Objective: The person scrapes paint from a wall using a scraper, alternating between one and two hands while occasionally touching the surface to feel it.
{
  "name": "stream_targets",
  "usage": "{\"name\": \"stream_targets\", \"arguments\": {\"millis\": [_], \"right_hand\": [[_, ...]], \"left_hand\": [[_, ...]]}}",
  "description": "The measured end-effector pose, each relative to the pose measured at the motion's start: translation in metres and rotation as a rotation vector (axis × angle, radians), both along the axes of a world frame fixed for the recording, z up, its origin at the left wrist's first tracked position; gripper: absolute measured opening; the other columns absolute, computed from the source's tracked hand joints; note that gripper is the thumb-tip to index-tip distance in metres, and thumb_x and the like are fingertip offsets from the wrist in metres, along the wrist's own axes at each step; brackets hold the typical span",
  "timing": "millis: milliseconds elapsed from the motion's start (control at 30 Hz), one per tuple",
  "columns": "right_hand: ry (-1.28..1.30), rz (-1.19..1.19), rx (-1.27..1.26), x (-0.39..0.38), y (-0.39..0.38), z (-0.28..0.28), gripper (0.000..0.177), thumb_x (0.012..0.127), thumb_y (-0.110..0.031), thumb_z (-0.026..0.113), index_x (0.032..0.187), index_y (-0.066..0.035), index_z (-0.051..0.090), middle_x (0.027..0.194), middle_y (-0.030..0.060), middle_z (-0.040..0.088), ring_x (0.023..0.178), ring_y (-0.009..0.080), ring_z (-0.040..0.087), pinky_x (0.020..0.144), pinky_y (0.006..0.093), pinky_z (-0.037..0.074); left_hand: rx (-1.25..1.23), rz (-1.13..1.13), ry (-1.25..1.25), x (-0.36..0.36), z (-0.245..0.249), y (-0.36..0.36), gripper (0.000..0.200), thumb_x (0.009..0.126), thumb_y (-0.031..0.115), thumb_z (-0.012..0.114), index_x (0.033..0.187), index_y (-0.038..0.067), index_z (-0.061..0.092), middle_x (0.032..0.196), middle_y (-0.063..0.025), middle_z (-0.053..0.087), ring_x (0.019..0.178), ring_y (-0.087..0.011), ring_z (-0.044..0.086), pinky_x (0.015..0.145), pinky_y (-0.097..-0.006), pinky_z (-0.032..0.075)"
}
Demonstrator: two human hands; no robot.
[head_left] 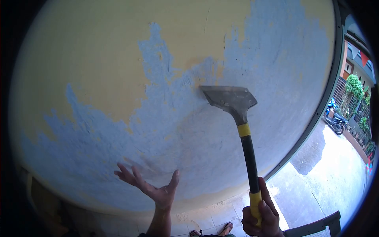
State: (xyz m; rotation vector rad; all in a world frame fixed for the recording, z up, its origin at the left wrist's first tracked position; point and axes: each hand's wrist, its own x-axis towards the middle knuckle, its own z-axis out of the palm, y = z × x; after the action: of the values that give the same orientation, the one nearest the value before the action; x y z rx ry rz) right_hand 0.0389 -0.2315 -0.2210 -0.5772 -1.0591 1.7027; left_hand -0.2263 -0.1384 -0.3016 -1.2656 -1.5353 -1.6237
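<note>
My right hand (265, 215) grips the yellow lower end of a long-handled scraper (248, 158), one finger stretched along the black shaft. The scraper's wide grey metal head (231, 98) is up at the wall, its blade edge by the border between yellow paint and the bluish-grey bare patch; whether it touches cannot be made out. Lower and to the left, my left hand (158, 189) is raised in front of the wall (189, 146) with fingers spread, holding nothing. Yellow paint (102, 51) covers the upper left of the wall, with a jagged lower edge.
A dark frame (329, 87) borders the wall on the right. Beyond it lie a sunlit pavement (331, 173), a parked motorbike (336, 121) and green plants (354, 87). Two sandalled feet stand on floor tiles (223, 213) below, where pale debris lies along the wall's base.
</note>
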Motion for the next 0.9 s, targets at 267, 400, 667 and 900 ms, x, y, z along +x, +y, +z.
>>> {"name": "stream_targets", "arguments": {"millis": [267, 400, 667, 900], "right_hand": [[0.095, 0.115, -0.059, 0.017, 0.006, -0.007, 0.057, 0.102, -0.026, 0.032, 0.151, -0.023, 0.003, 0.059, 0.0045, 0.037, 0.038, 0.0079, 0.031, 0.033, 0.0217, 0.033], [0.030, 0.143, 0.066, 0.026, 0.025, -0.011, 0.056, 0.103, -0.026, 0.029, 0.151, -0.020, 0.002, 0.059, 0.0041, 0.039, 0.037, 0.0070, 0.034, 0.033, 0.0219, 0.035], [0.035, 0.171, 0.080, 0.023, 0.029, -0.008, 0.056, 0.103, -0.024, 0.029, 0.151, -0.018, 0.002, 0.058, 0.0033, 0.039, 0.037, 0.0070, 0.034, 0.033, 0.0216, 0.034], [-0.003, 0.130, 0.033, 0.017, 0.016, 0.002, 0.055, 0.103, -0.025, 0.029, 0.151, -0.020, 0.005, 0.058, 0.0032, 0.037, 0.037, 0.0068, 0.032, 0.033, 0.0209, 0.033]], "left_hand": [[-0.139, 0.163, 0.530, -0.005, 0.117, 0.015, 0.104, 0.064, 0.070, 0.070, 0.145, 0.016, 0.033, 0.153, -0.0224, 0.015, 0.142, -0.0441, 0.000, 0.105, -0.0700, -0.005], [-0.172, 0.257, 0.579, -0.011, 0.143, 0.027, 0.102, 0.065, 0.075, 0.064, 0.146, 0.022, 0.033, 0.154, -0.0183, 0.018, 0.143, -0.0426, 0.003, 0.104, -0.0711, -0.007], [-0.116, 0.309, 0.648, -0.016, 0.137, 0.034, 0.098, 0.067, 0.083, 0.052, 0.145, 0.025, 0.036, 0.154, -0.0153, 0.019, 0.143, -0.0396, 0.008, 0.104, -0.0719, -0.006], [-0.134, 0.311, 0.621, -0.015, 0.141, 0.030, 0.097, 0.068, 0.077, 0.058, 0.144, 0.022, 0.036, 0.153, -0.0167, 0.021, 0.143, -0.0413, 0.008, 0.106, -0.0691, -0.005]]}}
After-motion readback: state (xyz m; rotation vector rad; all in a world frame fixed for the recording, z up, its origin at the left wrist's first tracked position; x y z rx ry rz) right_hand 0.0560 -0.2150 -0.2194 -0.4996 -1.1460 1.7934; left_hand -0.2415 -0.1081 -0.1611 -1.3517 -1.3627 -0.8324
